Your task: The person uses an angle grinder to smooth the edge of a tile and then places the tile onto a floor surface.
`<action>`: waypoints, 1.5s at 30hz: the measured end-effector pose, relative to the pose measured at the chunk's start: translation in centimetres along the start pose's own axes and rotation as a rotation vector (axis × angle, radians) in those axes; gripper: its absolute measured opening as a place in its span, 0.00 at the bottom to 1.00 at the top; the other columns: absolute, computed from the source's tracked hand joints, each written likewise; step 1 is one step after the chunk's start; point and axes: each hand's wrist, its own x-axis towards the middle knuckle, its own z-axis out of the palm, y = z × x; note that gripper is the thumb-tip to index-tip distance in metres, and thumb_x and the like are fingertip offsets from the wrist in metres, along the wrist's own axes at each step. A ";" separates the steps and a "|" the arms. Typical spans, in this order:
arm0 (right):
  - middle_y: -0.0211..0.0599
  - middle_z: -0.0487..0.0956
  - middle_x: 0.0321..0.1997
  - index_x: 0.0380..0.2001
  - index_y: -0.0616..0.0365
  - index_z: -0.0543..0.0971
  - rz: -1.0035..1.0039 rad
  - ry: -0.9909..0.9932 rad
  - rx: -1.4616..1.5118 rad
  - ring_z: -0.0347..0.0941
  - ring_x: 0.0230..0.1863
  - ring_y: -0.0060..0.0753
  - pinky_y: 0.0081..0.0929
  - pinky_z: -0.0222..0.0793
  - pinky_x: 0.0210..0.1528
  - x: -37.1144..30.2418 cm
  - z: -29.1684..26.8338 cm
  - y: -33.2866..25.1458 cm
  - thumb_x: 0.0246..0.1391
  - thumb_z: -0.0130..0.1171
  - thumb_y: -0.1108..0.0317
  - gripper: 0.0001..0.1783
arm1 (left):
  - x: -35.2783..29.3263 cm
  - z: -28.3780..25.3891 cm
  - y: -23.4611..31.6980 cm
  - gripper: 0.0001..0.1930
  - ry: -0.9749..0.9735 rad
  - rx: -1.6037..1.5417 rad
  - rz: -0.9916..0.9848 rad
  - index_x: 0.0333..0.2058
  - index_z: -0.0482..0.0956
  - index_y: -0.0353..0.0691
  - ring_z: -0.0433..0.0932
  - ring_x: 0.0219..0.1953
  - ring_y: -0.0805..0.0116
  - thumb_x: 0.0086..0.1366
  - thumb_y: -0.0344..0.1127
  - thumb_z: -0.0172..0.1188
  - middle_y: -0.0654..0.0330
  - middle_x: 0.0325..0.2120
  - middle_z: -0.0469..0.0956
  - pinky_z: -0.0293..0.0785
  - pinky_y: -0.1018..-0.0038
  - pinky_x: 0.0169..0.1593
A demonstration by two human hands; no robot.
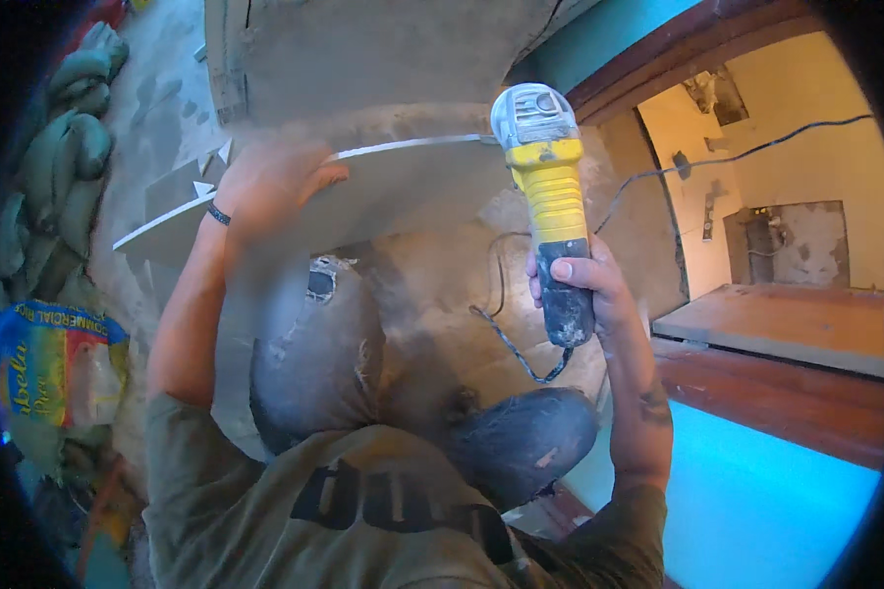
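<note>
My right hand (591, 285) is wrapped round the dark rear body of a yellow and black angle grinder (550, 187), thumb across its near face. The grinder's silver head points away from me, and a dusty cord (521, 361) trails from its near end. At the left, my left hand (270, 191) grips the upper edge of a large grey tile (413, 182) with a pale, thin edge. Its fingers are partly smeared, but the thumb shows along the edge. The tile stands tilted in front of my left knee (319, 344); its lower part is hard to make out.
Small triangular offcuts (204, 187) lie beyond the tile. Filled sacks (69, 167) line the far left, with a colourful printed bag (64, 363) nearer. A dark cable (737, 157) runs right past a doorway. A wooden sill (776, 393) borders a bright turquoise surface (756, 491).
</note>
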 end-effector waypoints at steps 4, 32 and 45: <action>0.40 0.79 0.35 0.50 0.65 0.72 0.021 0.035 0.029 0.79 0.30 0.31 0.29 0.79 0.32 0.6 1.5 1.2 0.42 0.67 0.56 0.33 | -0.9 0.3 -1.5 0.18 0.051 0.000 0.034 0.28 0.73 0.39 0.76 0.33 0.45 0.66 0.49 0.59 0.50 0.25 0.75 0.70 0.53 0.36; 0.43 0.78 0.36 0.56 0.66 0.68 0.089 -0.007 -0.021 0.79 0.32 0.32 0.30 0.78 0.32 0.1 3.1 1.8 0.43 0.66 0.55 0.39 | -3.8 1.0 -2.5 0.18 0.023 -0.043 0.011 0.27 0.73 0.38 0.76 0.35 0.45 0.64 0.49 0.61 0.50 0.26 0.76 0.70 0.53 0.38; 0.38 0.79 0.30 0.41 0.63 0.76 -0.086 0.083 0.008 0.77 0.27 0.28 0.27 0.77 0.31 -1.0 -1.3 0.2 0.44 0.66 0.56 0.25 | 2.8 1.6 0.7 0.16 -0.019 0.035 0.085 0.29 0.76 0.40 0.75 0.34 0.47 0.65 0.48 0.60 0.50 0.26 0.75 0.69 0.54 0.37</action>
